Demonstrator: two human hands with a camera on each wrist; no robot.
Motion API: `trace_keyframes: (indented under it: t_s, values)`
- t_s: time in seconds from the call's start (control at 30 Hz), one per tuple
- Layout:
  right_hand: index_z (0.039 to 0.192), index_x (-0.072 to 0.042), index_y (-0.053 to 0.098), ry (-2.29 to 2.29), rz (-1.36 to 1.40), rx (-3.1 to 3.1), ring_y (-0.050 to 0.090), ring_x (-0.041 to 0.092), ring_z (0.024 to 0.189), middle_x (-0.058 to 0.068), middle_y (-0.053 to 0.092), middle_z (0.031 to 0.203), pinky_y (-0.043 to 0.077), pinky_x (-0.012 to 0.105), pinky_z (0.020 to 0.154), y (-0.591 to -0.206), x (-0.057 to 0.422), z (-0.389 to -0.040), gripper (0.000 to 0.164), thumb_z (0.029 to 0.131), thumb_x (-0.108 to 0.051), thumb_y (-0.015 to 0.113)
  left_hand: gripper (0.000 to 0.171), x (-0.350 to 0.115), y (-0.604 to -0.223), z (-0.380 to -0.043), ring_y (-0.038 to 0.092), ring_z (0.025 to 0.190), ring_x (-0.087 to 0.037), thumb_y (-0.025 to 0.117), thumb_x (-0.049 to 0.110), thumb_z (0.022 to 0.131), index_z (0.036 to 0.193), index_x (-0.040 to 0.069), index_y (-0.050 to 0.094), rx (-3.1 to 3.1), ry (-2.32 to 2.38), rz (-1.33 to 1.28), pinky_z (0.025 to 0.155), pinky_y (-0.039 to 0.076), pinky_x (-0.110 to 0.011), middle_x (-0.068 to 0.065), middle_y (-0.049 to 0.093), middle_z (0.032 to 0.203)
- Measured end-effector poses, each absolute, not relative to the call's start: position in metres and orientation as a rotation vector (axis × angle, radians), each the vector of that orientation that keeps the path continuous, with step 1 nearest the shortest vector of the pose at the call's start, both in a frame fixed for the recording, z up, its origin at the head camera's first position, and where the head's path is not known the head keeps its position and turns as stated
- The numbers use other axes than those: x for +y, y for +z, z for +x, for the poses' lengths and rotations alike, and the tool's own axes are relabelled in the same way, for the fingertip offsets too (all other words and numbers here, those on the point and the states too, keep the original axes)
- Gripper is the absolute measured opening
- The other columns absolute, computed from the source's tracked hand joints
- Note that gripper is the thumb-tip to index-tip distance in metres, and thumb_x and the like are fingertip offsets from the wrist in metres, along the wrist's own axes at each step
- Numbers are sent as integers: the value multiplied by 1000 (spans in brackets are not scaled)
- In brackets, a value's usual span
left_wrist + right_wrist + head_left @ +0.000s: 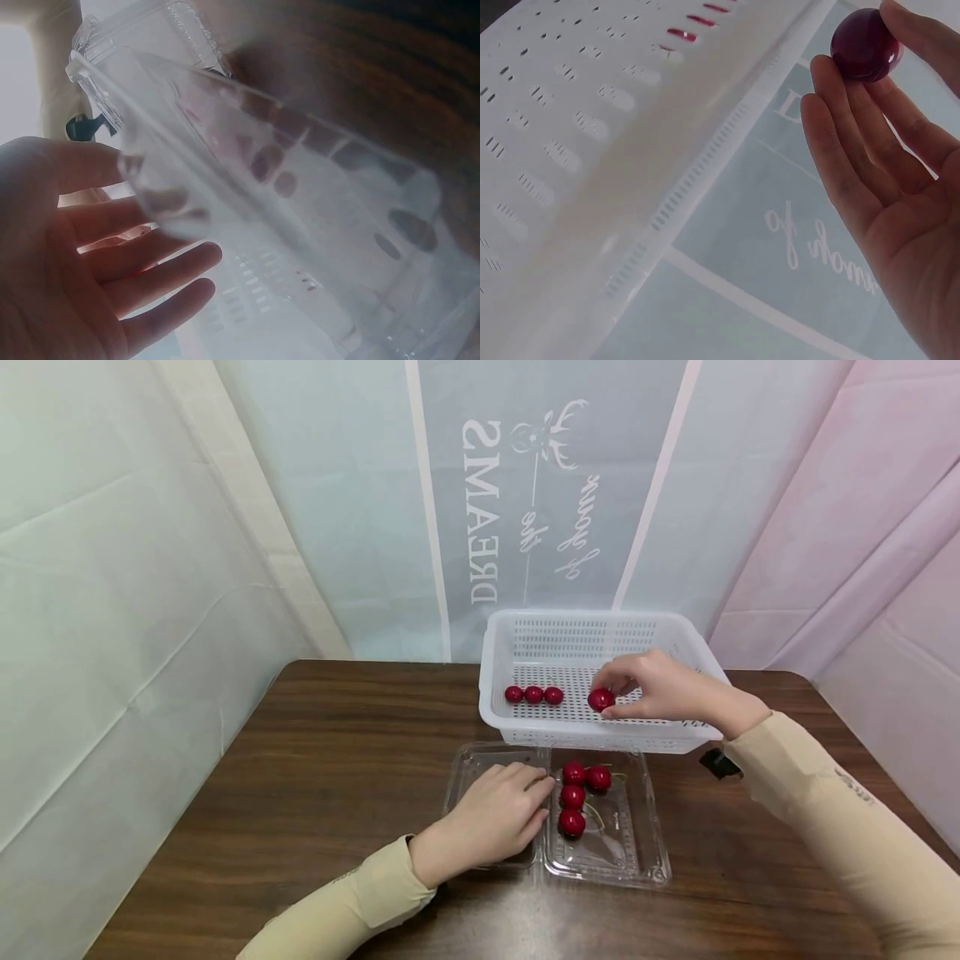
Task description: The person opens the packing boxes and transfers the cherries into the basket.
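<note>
Between thumb and fingertips my right hand (656,687) pinches a shiny red cherry (600,699), held over the white perforated basket (585,727). The right wrist view shows that cherry (862,46) at the tips of the fingers. Three more cherries (533,694) lie in a row at the basket's left end. In front of the basket lies an unfolded clear plastic clamshell box (611,870). Its right half holds several cherries (572,797), some with thin stems. My left hand (491,817) rests over the box's left half, fingers loosely extended and holding nothing; whether they touch the plastic is unclear.
The dark brown wooden table (315,777) carries everything. A pale printed curtain (555,510) hangs right behind the basket, and white fabric walls (112,568) stand at both sides. A small black object (720,764) shows beside the right wrist.
</note>
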State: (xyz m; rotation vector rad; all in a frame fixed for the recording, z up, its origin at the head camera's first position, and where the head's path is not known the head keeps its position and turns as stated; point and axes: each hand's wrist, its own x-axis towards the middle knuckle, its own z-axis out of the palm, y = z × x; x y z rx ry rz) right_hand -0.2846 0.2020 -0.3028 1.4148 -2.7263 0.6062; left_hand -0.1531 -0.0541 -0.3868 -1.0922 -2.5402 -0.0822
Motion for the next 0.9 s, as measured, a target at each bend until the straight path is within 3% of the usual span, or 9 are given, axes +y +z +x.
trace_keyframes:
  t_s: [0.57, 0.9]
  values:
    - [98, -9, 69, 570, 1354, -2851, 69, 13, 79, 2, 71, 93, 57, 35, 74, -299, 192, -307, 27, 74, -12, 79, 33, -53, -390, -155, 58, 107, -15, 61, 31, 89, 116, 13, 65, -2531, -74, -1098, 82, 49, -30, 0, 64, 116]
    - [99, -9, 68, 540, 1376, -2897, 68, 12, 80, 1, 70, 91, 56, 35, 76, -296, 182, -320, 26, 76, -14, 78, 33, -54, -389, -154, 58, 108, -15, 61, 31, 89, 116, 13, 65, -2537, -79, -1093, 82, 48, -29, -1, 64, 116]
